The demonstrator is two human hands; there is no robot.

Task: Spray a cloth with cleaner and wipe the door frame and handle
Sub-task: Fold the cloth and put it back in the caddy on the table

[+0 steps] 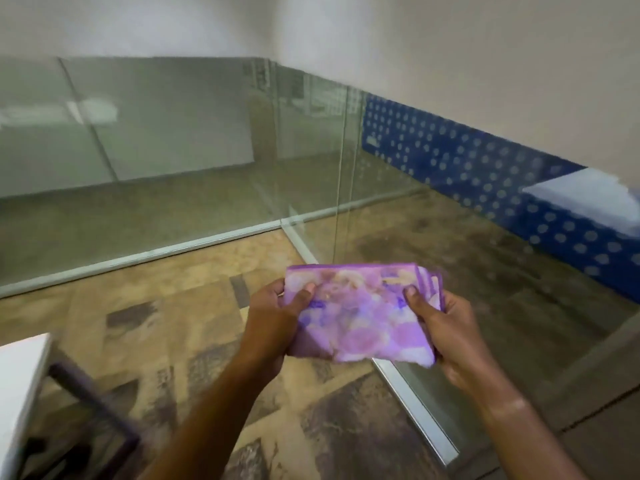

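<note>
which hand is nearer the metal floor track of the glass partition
Right. The right hand grips the purple cloth directly above the metal floor track; the left hand holds the cloth's other end, out over the patterned floor.

You're getting soft, even indoor light here, nothing harsh, barely any shadows. The whole frame is looking smeary with motion blur, worst at the lower left corner. The glass panels (180,140) are throwing hazy reflections, and the wide lens is bending straight lines near the edges.
</note>
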